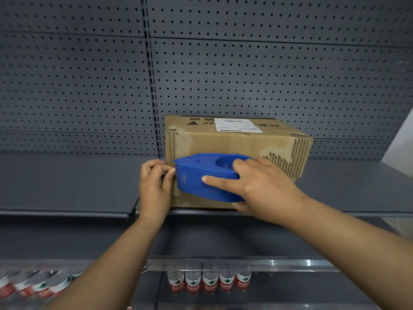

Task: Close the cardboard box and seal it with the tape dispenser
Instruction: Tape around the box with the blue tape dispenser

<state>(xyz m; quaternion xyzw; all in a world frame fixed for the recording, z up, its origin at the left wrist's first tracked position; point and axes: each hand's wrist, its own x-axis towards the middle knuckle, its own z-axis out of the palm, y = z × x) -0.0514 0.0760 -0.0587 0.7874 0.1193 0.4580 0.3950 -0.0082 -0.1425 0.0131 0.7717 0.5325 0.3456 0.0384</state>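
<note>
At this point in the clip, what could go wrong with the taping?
1. The box sits near the shelf edge; pushing the dispenser sideways may shift it.
2. Its torn, ragged corners may hold tape poorly.
3. The left hand pinches right at the dispenser's front end, close to any cutter there.

Dim, even light; wide-angle bending at edges, blurred bottles lower left.
</note>
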